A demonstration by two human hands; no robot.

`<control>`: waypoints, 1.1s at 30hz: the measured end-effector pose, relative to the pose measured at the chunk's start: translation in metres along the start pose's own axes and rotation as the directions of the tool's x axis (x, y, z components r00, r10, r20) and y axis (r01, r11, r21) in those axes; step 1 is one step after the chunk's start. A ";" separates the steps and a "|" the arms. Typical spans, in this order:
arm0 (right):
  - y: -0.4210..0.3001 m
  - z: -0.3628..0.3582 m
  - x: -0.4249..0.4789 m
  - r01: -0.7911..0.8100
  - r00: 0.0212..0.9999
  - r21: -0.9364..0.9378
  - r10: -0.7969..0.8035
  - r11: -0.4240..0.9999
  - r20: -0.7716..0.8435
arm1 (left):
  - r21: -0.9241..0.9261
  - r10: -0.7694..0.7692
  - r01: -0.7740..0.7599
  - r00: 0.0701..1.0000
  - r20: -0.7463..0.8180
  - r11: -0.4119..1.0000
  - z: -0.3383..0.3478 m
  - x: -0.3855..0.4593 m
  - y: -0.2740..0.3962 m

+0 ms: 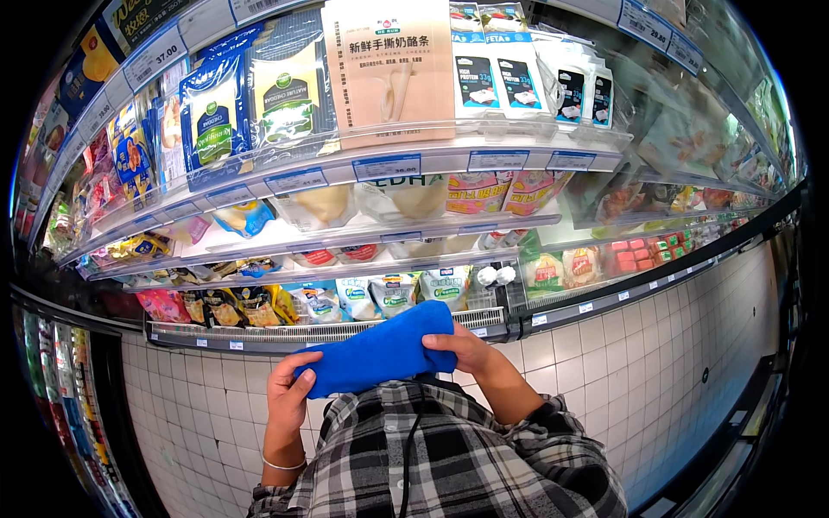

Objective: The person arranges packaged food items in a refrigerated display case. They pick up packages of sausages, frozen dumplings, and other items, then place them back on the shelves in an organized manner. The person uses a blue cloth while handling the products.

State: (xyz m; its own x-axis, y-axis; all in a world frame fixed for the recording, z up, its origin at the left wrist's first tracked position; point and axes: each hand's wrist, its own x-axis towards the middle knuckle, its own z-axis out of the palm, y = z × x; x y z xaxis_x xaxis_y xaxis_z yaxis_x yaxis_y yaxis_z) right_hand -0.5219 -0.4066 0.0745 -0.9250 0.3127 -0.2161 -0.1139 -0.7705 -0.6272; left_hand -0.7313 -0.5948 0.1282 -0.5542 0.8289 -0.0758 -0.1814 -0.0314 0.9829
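Note:
A blue cloth (382, 353), folded into a long pad, is stretched between my two hands in front of my chest. My left hand (291, 382) pinches its left end, thumb on the near face. At the other end my right hand (460, 346) grips the cloth with the thumb over its front, the other fingers hidden behind it. Beyond the cloth rises a refrigerated shelf unit with packaged cheese, its bottom grille (259, 332) just past my hands. Bags of snacks (395, 294) on the lowest level stand right behind the cloth.
Clear plastic price rails (388, 165) jut out along the shelf fronts. Upper levels hold cheddar packs (285, 97), a beige box (395, 71) and white feta packs (518, 78). A dark case edge (647, 285) curves right above the tiled floor (602, 375). Another display (65, 388) stands left.

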 end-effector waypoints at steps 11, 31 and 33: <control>-0.002 -0.004 0.012 0.215 0.955 0.067 -0.196 0.974 -0.221 | 0.450 0.214 -0.222 0.974 0.069 0.865 -0.025 0.015 0.006; -0.026 0.017 0.005 0.087 0.792 -0.996 -0.604 -0.032 0.089 | 0.883 0.552 -0.310 0.831 0.072 0.351 -0.061 0.039 0.012; -0.037 0.020 -0.004 0.106 0.709 -0.994 -0.699 -0.035 0.100 | 0.879 0.621 -0.344 0.781 0.073 0.329 -0.050 0.040 0.012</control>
State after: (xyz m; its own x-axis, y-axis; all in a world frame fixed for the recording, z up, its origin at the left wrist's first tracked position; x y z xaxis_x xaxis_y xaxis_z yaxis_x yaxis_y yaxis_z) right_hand -0.5215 -0.3900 0.1132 -0.6121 0.7041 0.3600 0.2667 0.6124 -0.7442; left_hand -0.7961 -0.5904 0.1287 -0.4857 0.6685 0.5631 0.8454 0.1956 0.4970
